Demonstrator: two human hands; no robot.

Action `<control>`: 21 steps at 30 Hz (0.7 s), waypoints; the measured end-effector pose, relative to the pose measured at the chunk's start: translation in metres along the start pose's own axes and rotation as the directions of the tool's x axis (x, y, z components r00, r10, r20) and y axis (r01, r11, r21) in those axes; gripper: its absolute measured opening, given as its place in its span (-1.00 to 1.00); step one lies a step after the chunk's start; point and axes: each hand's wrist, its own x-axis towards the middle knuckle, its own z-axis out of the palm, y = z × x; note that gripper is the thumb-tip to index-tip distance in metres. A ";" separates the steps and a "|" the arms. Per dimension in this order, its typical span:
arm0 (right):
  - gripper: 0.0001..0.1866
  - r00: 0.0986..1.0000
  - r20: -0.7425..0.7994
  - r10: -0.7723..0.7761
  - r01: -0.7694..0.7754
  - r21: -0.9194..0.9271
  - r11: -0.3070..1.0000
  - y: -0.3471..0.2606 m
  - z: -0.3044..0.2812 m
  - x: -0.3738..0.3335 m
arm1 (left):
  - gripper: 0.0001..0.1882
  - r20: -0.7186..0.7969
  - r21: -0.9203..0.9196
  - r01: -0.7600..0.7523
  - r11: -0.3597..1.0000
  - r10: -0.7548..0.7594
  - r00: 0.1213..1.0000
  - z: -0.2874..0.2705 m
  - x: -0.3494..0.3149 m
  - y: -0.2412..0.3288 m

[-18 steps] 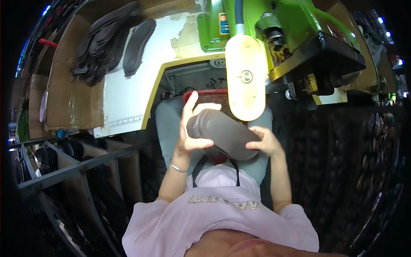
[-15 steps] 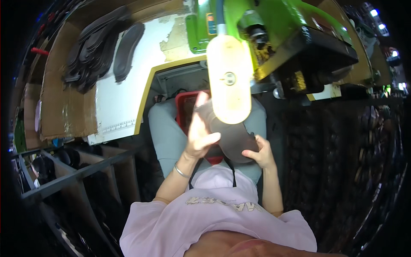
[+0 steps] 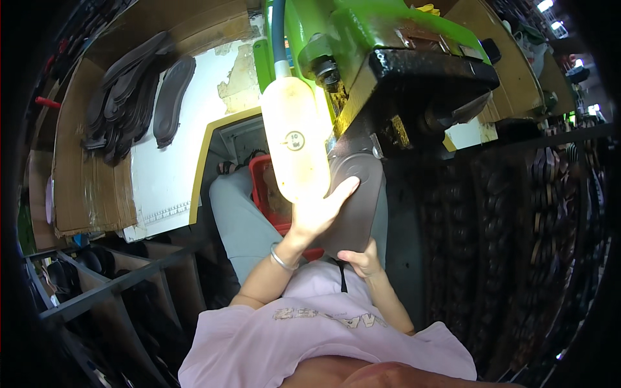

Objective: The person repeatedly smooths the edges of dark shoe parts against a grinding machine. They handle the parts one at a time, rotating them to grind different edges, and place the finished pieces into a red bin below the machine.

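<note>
A dark brown shoe sole is held between my two hands over my lap. Its far end reaches up to the black working head of a green machine; whether they touch I cannot tell. My left hand grips the sole's left side, thumb lying across the top face, its other fingers partly hidden by the glowing lamp. At the near end, my right hand pinches the sole's edge, with the thumb on top.
Several dark soles are heaped in a cardboard box at the left, and one single sole lies beside them on the white tabletop. A red bin sits between my knees. Racks flank me.
Both hands have turned the sole more upright and moved it up to the machine head. The whole view has shifted, so the lamp and machine appear farther left.
</note>
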 end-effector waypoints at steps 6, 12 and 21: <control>-0.15 0.894 -0.289 -0.343 0.350 -0.029 0.936 -0.030 -0.034 -0.013 | -0.79 -0.126 -0.091 0.051 0.995 -0.062 0.990 0.007 -0.026 -0.022; -0.47 0.689 -0.330 -0.645 0.643 -0.132 0.754 -0.142 -0.031 0.040 | -0.78 -0.125 -0.001 -0.001 1.000 0.001 0.992 0.009 -0.009 -0.015; -0.77 0.858 -0.070 -0.510 0.508 -0.046 0.860 -0.167 0.021 0.112 | -0.72 -0.167 -0.443 0.002 0.897 -0.084 0.982 -0.046 -0.007 0.006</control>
